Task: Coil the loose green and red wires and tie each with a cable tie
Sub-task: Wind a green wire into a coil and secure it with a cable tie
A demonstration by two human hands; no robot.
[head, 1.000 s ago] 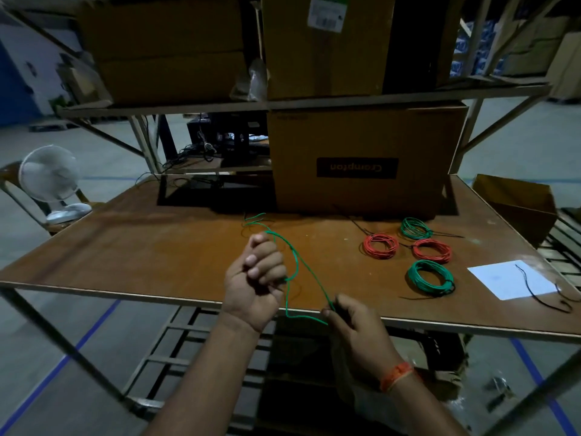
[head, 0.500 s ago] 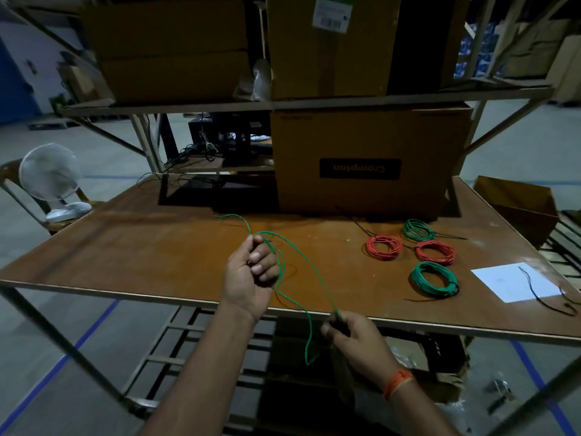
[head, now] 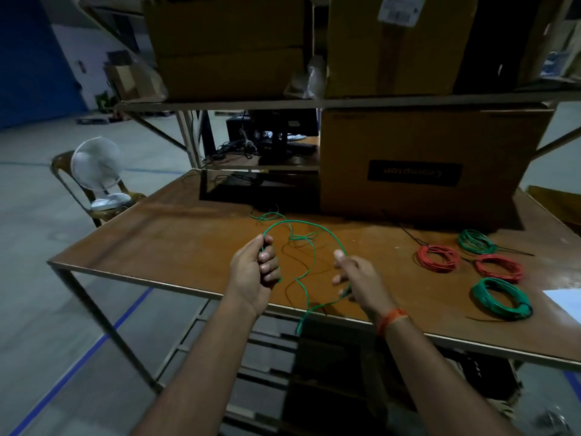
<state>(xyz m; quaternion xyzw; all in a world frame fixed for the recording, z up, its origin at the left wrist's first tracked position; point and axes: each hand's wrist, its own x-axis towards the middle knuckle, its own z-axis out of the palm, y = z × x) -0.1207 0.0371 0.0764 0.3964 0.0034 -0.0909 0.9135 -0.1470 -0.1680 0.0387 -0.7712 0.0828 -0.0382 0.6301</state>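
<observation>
A loose green wire (head: 301,222) arches above the brown table (head: 176,247) between my two hands. My left hand (head: 256,272) grips one part of it in curled fingers. My right hand (head: 355,276) holds the wire's other side, thumb up against it, and the wire runs down through the fingers. A tail hangs over the table's front edge, and more green wire lies behind on the table. To the right lie tied coils: two red coils (head: 438,258) (head: 498,267) and two green coils (head: 476,241) (head: 500,298).
A large cardboard box (head: 424,165) stands at the back of the table under a shelf with more boxes. Black cable ties (head: 408,234) lie near the coils. White paper (head: 566,302) sits at the right edge. A white fan (head: 97,171) rests on a chair to the left.
My right hand rose from the table's front edge to level with the left hand, widening the wire into an arch. The view shifted right.
</observation>
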